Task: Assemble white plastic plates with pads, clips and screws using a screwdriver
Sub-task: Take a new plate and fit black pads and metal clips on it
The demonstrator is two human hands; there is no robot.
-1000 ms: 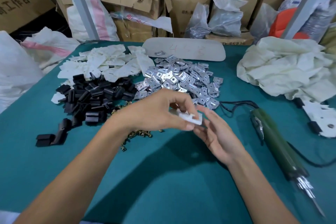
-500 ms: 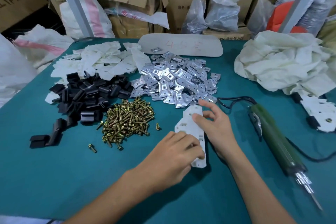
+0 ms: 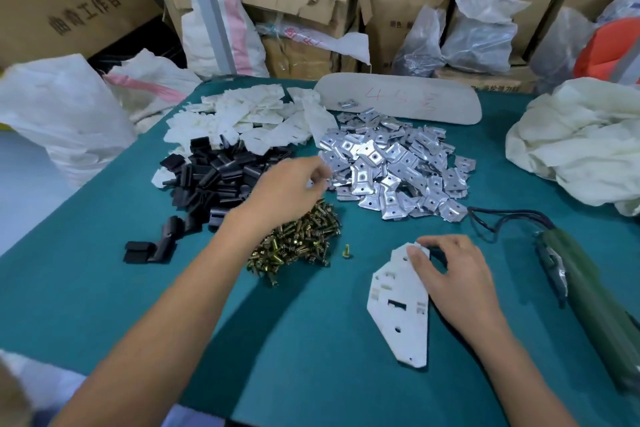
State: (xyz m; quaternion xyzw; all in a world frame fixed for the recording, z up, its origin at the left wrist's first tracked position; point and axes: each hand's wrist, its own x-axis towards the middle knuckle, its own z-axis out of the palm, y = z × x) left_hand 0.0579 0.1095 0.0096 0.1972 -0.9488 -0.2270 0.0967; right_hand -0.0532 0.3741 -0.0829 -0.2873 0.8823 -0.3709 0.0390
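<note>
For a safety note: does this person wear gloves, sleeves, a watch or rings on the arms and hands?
No. Both the left hand and the right hand are bare, without gloves, and I see no rings. Both forearms are uncovered, with no watch or wristband. Pale cloth at the lower left edge may be clothing.

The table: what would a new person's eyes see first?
Probably the shiny heap of metal clips in the middle of the teal table, with black pads to its left and brass screws nearer. Next, the white plate up front, held at its top end by the right hand.
</note>
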